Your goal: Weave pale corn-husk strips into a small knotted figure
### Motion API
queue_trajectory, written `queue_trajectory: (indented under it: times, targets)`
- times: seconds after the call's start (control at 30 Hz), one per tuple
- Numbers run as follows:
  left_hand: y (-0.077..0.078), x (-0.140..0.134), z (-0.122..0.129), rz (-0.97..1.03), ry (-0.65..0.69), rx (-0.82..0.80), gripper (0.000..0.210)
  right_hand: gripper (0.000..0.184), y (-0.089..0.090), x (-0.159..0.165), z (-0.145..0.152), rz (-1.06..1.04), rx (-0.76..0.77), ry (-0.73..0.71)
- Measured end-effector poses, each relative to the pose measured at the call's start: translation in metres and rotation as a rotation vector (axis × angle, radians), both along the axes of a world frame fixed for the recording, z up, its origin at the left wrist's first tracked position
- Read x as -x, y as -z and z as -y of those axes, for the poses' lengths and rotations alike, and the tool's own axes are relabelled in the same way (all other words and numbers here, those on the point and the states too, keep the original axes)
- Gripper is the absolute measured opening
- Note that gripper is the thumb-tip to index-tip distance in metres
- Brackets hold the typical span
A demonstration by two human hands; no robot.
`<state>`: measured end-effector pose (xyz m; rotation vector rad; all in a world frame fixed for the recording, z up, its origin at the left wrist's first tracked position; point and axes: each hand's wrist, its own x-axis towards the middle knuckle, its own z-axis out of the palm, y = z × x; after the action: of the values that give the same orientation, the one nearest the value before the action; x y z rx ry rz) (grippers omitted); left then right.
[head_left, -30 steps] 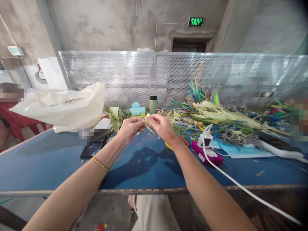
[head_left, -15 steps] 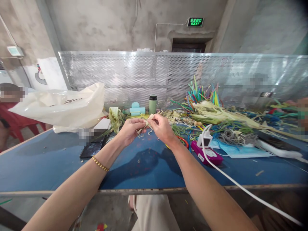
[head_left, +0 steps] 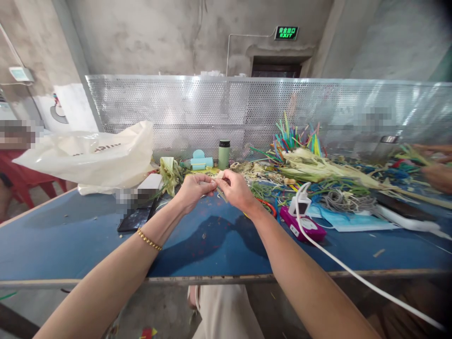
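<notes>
Above the middle of the blue table (head_left: 88, 249), my two hands meet fingertip to fingertip. My left hand (head_left: 191, 192) is closed, thumb and fingers pinching a thin pale strip of plant husk (head_left: 221, 194). My right hand (head_left: 238, 189) pinches the same husk piece, and a bit of it pokes out above and below the thumb. Fingers cover most of the piece, so its full shape is hidden. Just behind the hands stands a green bottle (head_left: 223, 155) with a black lid. Crumpled pale-green husks (head_left: 170, 175) lie left of my hands.
Right of my hands are a purple power strip (head_left: 302, 225) with a white charger and cable, corn husks (head_left: 325, 168), cord bundles and a blue mask (head_left: 360, 221). A white plastic bag (head_left: 88, 160) and phone (head_left: 136, 219) lie left. A co-worker's hand (head_left: 438, 176) works far right.
My fingertips have drawn closer together, and the loose curled ends that hung under my left hand are out of sight. The co-worker's hand at far right has moved.
</notes>
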<state>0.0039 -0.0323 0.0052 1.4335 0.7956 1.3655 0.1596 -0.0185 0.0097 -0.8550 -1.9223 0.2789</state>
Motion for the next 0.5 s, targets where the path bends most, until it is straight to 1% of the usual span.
queue_trajectory:
  times: [0.07,0.17,0.33,0.4,0.5]
  targets:
    - [0.0011,0.0013,-0.0015,-0.021,-0.002,-0.005,0.020,0.015,0.0005,-0.0008,-0.0012,0.007,0.014,-0.014]
    - [0.0005,0.0023,-0.0006,-0.012,0.021,0.031,0.021,0.016,0.0005,-0.0020,-0.0027,0.000,0.035,-0.044]
    - [-0.0040,-0.0003,0.0053,0.111,0.103,0.122,0.026,0.020,-0.0014,-0.0028,-0.0031,-0.058,0.056,-0.066]
    - [-0.0045,-0.0017,0.0062,0.146,0.099,0.125,0.027,0.020,-0.0015,-0.0023,-0.0023,-0.076,0.067,-0.066]
    - [-0.0033,-0.0025,0.0053,0.147,0.060,0.095,0.025,0.020,-0.0005,-0.0003,-0.0009,-0.130,0.105,-0.079]
